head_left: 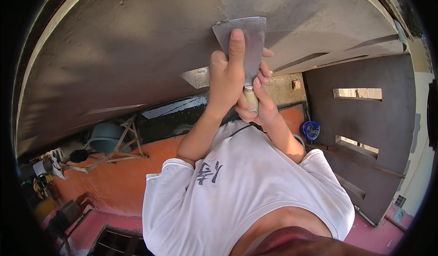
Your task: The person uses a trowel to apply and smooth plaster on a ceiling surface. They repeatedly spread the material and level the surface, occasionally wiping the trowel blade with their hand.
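A putty knife (253, 40) with a wide metal blade and a pale, worn handle is held up in front of my chest. My left hand (228, 75) grips the blade, its thumb lying flat along the metal. Fingertips show past the blade's right edge, while the rest of those fingers is hidden behind it. Lower down, my right hand (264, 103) is wrapped round the handle, thumb pointing up toward the blade. Behind the blade's top edge stretches a grey plastered wall (150, 36); whether the edge touches it I cannot tell.
Slotted openings cut the grey panel (392, 123) on the right. A grey-green basin (106, 137) sits by a wooden frame (132, 139) at left, near an orange wall (123, 183). A blue bucket (311, 130) is at right. Clutter lies far left.
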The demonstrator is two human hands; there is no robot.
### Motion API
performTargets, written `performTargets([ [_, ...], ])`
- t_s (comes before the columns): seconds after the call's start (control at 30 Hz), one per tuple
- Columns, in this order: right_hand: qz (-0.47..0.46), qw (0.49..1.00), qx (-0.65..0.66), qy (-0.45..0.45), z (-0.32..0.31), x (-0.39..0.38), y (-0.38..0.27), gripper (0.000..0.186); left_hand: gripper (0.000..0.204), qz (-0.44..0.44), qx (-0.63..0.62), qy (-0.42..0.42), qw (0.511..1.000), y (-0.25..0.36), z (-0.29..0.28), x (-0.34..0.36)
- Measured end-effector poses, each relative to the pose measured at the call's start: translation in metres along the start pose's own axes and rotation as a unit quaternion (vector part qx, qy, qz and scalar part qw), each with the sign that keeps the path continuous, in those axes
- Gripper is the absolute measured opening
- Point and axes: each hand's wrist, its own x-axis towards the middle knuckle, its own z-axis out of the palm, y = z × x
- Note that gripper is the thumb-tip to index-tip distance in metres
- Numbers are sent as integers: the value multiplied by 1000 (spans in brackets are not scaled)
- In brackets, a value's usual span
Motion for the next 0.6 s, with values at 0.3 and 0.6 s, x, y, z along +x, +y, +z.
performTargets([
  [0.3, -22, 999, 29, -23, -6, 7, -5, 27, 78, 14, -3, -17, 1000, -3, 5, 3],
  [0.6, -41, 999, 7, -31, 3, 14, -12, 18, 81, 65, -5, -4, 998, 11, 12, 2],
])
